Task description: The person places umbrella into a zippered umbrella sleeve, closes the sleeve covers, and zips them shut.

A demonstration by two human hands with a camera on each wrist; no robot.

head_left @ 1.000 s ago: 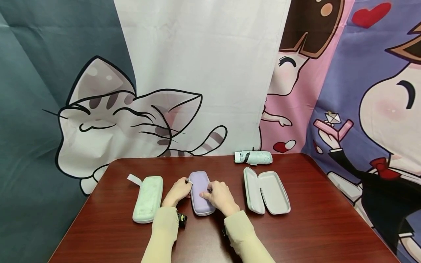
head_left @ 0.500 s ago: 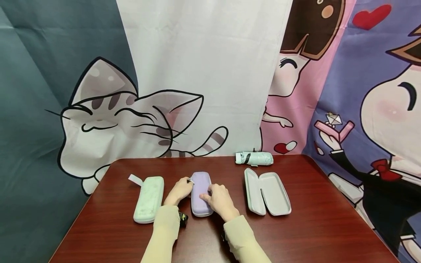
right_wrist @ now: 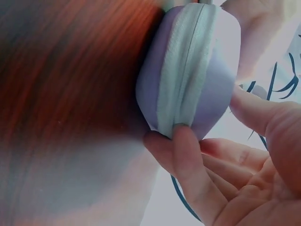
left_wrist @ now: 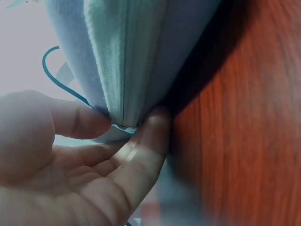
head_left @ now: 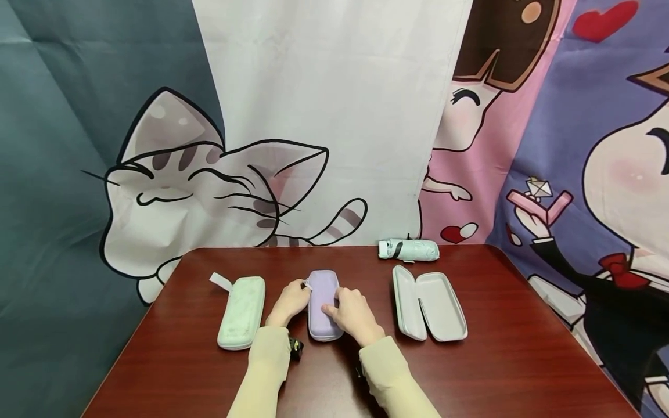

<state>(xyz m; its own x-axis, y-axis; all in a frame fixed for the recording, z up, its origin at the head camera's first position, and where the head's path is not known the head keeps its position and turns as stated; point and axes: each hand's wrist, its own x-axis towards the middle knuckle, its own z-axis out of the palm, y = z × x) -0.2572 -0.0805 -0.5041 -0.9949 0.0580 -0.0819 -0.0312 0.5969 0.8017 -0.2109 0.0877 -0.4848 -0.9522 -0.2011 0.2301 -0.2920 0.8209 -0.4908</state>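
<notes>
Before you hangs a cartoon cloth, behind your table. On the right of it, an open case lies spread like a book; on the left lies a closed green case. Between those two, the closed purple case lies between your hands. Your right hand's grip pinches its right side, thumb on top, fingers against the pale zip band; your left hand's grip pinches its left side toward the far end. A rolled bundle lies at the far edge; a white tag sticks out from the green case.
</notes>
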